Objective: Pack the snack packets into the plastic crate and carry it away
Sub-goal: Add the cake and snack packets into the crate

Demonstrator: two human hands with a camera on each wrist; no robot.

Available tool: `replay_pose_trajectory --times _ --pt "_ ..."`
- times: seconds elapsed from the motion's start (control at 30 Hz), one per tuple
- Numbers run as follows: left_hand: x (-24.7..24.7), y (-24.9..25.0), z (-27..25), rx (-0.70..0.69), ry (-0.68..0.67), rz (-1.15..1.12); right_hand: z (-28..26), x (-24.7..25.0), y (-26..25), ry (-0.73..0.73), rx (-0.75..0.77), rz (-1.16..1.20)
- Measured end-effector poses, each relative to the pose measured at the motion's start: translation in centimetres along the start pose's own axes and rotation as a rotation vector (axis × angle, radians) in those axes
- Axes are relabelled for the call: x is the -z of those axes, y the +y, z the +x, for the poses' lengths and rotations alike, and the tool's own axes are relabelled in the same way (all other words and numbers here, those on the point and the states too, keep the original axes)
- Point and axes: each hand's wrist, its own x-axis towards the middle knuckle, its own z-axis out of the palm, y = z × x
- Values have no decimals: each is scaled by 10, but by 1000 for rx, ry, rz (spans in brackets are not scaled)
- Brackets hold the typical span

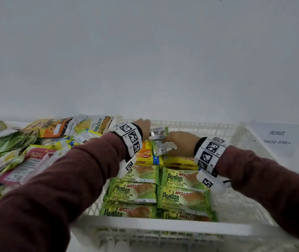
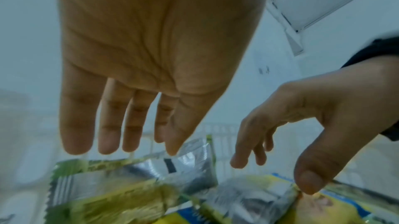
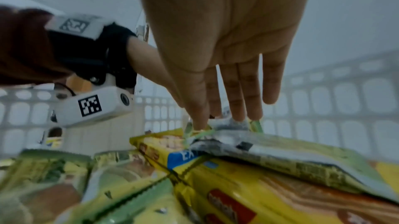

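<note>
Silver-green foil snack packet [image 1: 160, 142], frame centre, atop filled white lattice plastic crate [image 1: 165, 227]: light, crinkly, slippery; take by edges. Right hand [image 1: 181, 142] pinches its edge; left hand [image 1: 143, 127] released, fingers straight.

Plain pale grey wall [image 1: 145, 51], paper storage-area sign [image 1: 279, 140], dim even light

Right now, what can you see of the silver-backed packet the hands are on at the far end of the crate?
The silver-backed packet is a flat foil pouch, silver face up, with green printed edges, a serrated end seam and a small black mark. It lies tilted on the yellow packets at the far end of the white plastic crate, beyond the Pandan cakes. The right hand pinches its near corner; the left hand hovers open at its far end, thumb about touching it.
</note>
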Motion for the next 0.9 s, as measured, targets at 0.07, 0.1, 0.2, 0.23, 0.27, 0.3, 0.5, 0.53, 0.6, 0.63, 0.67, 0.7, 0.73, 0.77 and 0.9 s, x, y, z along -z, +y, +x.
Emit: replay_pose_trajectory --times 0.07,0.1,0.2,0.23,0.27,0.3,0.5,0.53,0.6,0.63,0.67,0.7,0.73,0.77,0.9 --pt "-6 -2 6 12 20 15 12 -6 -7 -13 -8 -58" --pt "-8 -2 8 10 33 19 17 -9 -10 -10 -10 -88" --pt "-13 -6 11 -13 57 27 25 -15 -14 16 -3 -160" --pt "-15 -7 11 -20 60 28 26 -15 -15 11 6 -186" --pt "-16 -9 11 -25 64 21 27 -16 -16 -2 15 -220" --pt "-17 -11 11 -31 66 7 27 -16 -17 -14 24 -254" --pt "-15 -16 15 -40 30 -16 22 -10 -17 -41 97 -307" --pt "-13 -17 16 -45 34 -38 19 -8 -16 -27 103 -293" --pt "-10 -19 16 -52 43 -88 14 -2 -11 25 76 -207" --pt "-8 -20 16 -56 43 -107 12 1 -7 58 55 -122" --pt "-6 -20 16 -63 44 -122 9 5 -2 103 41 -23" --pt "-4 -21 15 -70 48 -139 6 8 4 164 36 76" --pt "-2 -21 14 -76 56 -155 3 12 10 232 39 180" --pt "0 -21 12 -82 61 -178 -2 17 15 302 42 290" --pt "1 -26 9 -74 114 -287 -9 27 36 532 -99 681"
